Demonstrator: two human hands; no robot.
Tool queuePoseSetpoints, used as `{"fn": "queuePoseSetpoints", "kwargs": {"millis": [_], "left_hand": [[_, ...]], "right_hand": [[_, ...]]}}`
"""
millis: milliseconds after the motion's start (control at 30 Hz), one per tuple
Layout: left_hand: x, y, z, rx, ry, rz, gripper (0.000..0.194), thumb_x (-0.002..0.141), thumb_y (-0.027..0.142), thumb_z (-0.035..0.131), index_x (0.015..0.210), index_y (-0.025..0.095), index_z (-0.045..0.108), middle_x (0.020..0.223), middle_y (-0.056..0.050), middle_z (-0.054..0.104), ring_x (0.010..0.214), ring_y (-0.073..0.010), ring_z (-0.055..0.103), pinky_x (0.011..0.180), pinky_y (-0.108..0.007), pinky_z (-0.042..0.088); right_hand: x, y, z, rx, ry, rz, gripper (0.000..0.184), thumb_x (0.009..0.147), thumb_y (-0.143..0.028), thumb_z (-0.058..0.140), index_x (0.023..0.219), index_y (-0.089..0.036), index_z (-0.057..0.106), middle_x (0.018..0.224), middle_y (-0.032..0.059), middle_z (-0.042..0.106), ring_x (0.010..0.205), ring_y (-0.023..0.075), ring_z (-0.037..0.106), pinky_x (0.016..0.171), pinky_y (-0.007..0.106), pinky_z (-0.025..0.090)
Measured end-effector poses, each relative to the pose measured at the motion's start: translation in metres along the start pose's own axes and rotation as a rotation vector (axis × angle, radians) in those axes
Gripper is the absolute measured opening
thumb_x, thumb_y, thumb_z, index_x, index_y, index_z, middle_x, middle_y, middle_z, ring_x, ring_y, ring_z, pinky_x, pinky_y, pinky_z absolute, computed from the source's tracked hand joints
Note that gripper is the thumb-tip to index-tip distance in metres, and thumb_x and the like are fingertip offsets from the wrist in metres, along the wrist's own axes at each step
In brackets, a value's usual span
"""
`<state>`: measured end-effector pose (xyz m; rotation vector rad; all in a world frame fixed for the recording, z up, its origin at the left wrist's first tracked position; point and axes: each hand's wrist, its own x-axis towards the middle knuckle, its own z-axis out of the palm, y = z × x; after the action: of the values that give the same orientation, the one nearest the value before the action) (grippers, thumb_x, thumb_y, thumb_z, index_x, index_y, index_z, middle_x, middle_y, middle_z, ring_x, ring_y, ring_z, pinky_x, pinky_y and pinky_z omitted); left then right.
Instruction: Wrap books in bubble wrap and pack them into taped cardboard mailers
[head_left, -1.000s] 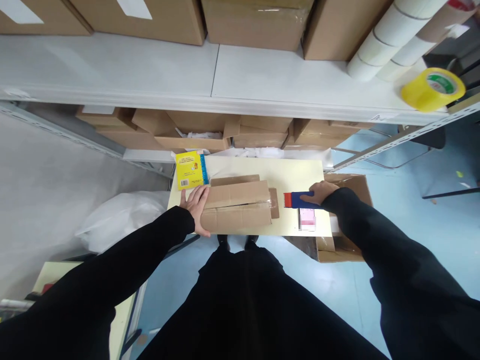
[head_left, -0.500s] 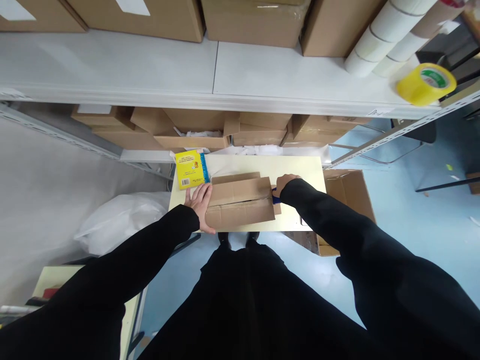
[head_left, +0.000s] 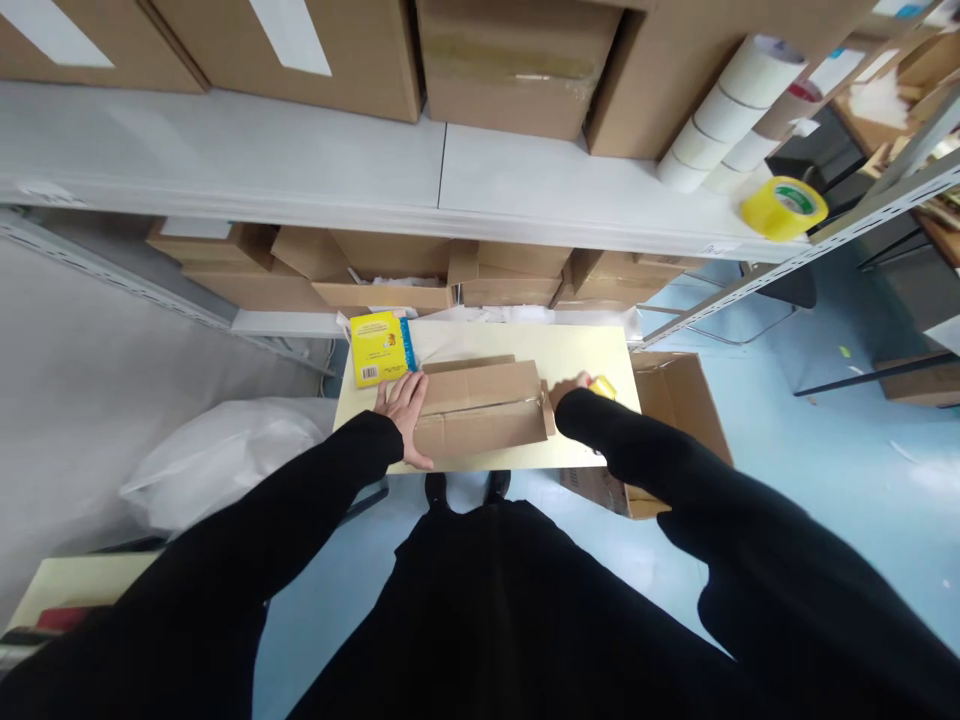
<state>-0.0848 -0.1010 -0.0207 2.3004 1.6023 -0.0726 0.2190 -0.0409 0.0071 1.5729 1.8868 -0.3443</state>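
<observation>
A flat brown cardboard box (head_left: 480,405) lies on a small cream table (head_left: 585,350), its top flaps closed. My left hand (head_left: 403,412) rests flat against the box's left end with the fingers spread. At the right end of the box, my right hand (head_left: 571,385) grips a tape dispenser (head_left: 602,387). Only the dispenser's yellow part shows past the fingers. A yellow booklet (head_left: 377,347) with a barcode lies at the table's far left corner, just beyond my left hand.
An open carton (head_left: 679,385) stands on the blue floor right of the table. Shelving behind holds cardboard boxes, white tape rolls (head_left: 712,130) and a yellow tape roll (head_left: 784,208). A white plastic bag (head_left: 217,460) lies on the left.
My right hand took the tape dispenser from the table's right side and brought it to the box's right end. My left hand stayed on the box. The view tilted up slightly.
</observation>
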Motion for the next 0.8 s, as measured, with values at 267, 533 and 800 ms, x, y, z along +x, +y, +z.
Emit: {"fn": "queuePoseSetpoints", "kwargs": {"millis": [267, 533, 800], "left_hand": [[-0.003, 0.002, -0.001, -0.021, 0.035, 0.002, 0.145, 0.02, 0.059, 0.072, 0.139, 0.009, 0.004, 0.142, -0.023, 0.016, 0.13, -0.0388, 0.011, 0.103, -0.054, 0.0], [-0.003, 0.001, 0.002, -0.055, 0.022, -0.005, 0.147, 0.02, 0.057, 0.074, 0.139, 0.008, 0.001, 0.143, -0.025, 0.006, 0.131, -0.0397, 0.003, 0.102, -0.053, 0.012], [-0.01, 0.002, 0.011, -0.107, 0.082, -0.044, 0.157, 0.015, 0.054, 0.077, 0.138, 0.011, -0.012, 0.143, -0.025, -0.012, 0.13, -0.0427, -0.004, 0.103, -0.054, 0.015]], "right_hand": [[0.0, 0.07, 0.025, 0.234, 0.132, 0.287, 0.055, 0.079, -0.055, 0.035, 0.094, -0.01, 0.064, 0.095, 0.0205, 0.063, 0.088, 0.0289, 0.06, 0.074, 0.04, 0.043], [0.041, 0.088, 0.031, 0.565, 0.225, 0.375, 0.045, 0.081, -0.04, 0.034, 0.109, -0.009, 0.052, 0.101, 0.0157, 0.062, 0.091, 0.0226, 0.059, 0.07, 0.028, 0.044], [0.084, 0.054, 0.05, 0.567, 0.203, 0.236, 0.043, 0.078, -0.026, 0.042, 0.112, 0.001, 0.045, 0.096, 0.0188, 0.062, 0.099, 0.0241, 0.056, 0.098, 0.042, 0.027]]}}
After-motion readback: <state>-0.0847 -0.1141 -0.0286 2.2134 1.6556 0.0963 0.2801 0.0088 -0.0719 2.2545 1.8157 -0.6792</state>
